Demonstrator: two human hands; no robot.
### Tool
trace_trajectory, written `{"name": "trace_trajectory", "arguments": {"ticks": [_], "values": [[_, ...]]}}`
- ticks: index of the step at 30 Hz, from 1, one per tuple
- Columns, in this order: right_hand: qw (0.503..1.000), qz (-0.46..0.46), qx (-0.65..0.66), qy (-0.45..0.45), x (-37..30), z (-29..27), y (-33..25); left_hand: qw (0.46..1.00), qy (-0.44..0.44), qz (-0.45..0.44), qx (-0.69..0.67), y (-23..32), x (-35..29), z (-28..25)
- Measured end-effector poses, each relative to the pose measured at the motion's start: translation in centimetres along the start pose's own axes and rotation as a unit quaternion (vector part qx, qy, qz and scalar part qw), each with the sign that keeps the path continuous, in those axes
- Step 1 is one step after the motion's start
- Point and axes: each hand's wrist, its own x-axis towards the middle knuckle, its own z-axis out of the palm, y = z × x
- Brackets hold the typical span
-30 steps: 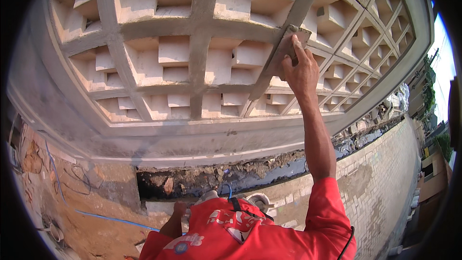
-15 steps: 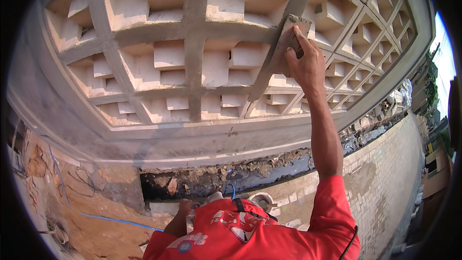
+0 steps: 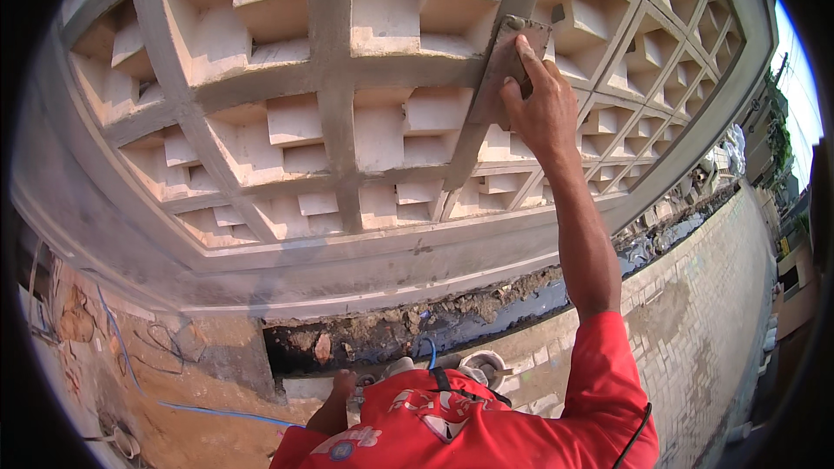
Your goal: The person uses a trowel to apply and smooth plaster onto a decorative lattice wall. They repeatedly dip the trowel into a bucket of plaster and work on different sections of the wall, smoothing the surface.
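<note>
Latticed concrete wall [image 3: 337,122] fills the upper view. Paved path [image 3: 712,313] at right; dark trench [image 3: 291,349] along the wall's foot. Red shirt [image 3: 521,439] at lower edge. Plastering trowel [image 3: 497,69] sits against a slanting lattice rib, right of centre. Right hand [image 3: 546,113]: grip closed on trowel, index finger stretched along the blade. Left hand [image 3: 344,382] low, beside shirt; cannot tell its grip.

Brownish-grey trowel [image 3: 499,71] under the right hand [image 3: 547,111] I watch remotely, cream-and-grey gridded wall [image 3: 337,95] behind it, red shirt [image 3: 521,434] below
</note>
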Motion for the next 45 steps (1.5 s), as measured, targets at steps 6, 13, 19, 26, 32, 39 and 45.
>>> {"name": "trace_trajectory", "arguments": {"ticks": [6,13,19,26,32,39,45], "values": [[0.988,0.009,0.001,-0.152,-8.7,3.0,1.2,0.994,-0.019,-0.078,-0.075,1.1,0.9,0.9],[0.999,-0.017,0.026,0.042,3.9,-3.1,0.3,0.999,0.026,0.01,-0.024,-0.5,1.0,0.9],[0.998,0.013,0.003,-0.061,-3.3,3.0,-0.1,0.995,0.018,0.033,0.096,1.4,1.0,-0.2],[0.997,0.023,0.043,-0.053,-1.4,-2.8,-0.5,0.924,-0.006,0.263,0.278,1.5,-0.8,-1.3],[0.998,-0.048,-0.023,0.034,7.3,-4.0,-0.8,0.997,-0.067,-0.036,-0.011,-2.3,0.5,1.4],[0.985,0.007,-0.058,-0.165,-5.3,1.1,-0.2,0.999,-0.018,0.026,0.031,0.1,0.2,0.7],[0.998,-0.038,-0.037,0.032,6.7,-6.8,-1.4,0.985,-0.008,0.023,-0.17,-1.0,0.2,0.0]]}}
